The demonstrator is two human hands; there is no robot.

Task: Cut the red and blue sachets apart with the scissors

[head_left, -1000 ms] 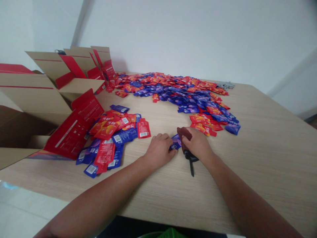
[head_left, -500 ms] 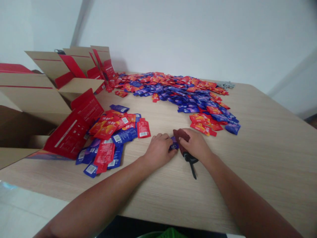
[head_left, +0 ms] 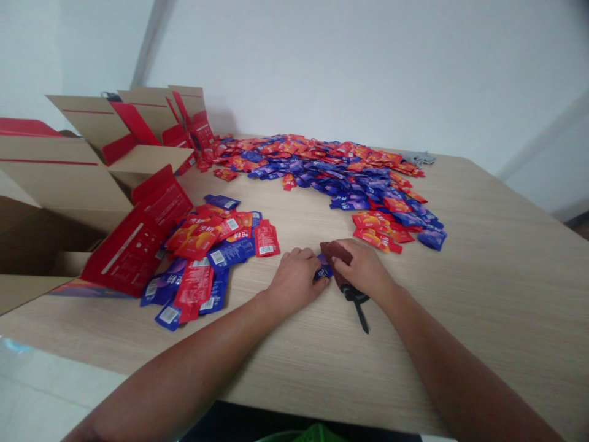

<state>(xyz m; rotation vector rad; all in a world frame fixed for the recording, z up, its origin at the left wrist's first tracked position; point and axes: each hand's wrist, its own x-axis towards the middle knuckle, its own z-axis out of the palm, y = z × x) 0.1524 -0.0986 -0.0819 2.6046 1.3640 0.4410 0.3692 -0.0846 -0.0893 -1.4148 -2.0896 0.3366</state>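
Note:
My left hand [head_left: 298, 277] rests on the table with its fingers closed on a small purple sachet [head_left: 324, 269], pressing it against the tabletop. Part of that sachet is hidden under the fingers. My right hand [head_left: 362, 265] is wrapped round a brown-and-black handheld tool [head_left: 339, 263], whose exact kind I cannot make out. From its near end a thin black tail [head_left: 361, 316] sticks out toward me. The tool touches or overlaps the sachet's right side. Left of my left hand lies a loose pile of red and purple sachets [head_left: 196, 288], with a single red sachet [head_left: 266, 238] at its right edge.
A long heap of red and purple sachets [head_left: 322, 169] curves across the back of the table [head_left: 488, 294]. Several open cardboard boxes [head_left: 55, 178] with red flaps stand along the left. Something grey and crumpled [head_left: 419, 158] lies at the back right, near the wall.
The tool in my right hand has tilted very slightly, its black tail swinging a little to the right. My left hand and the sachet have hardly moved.

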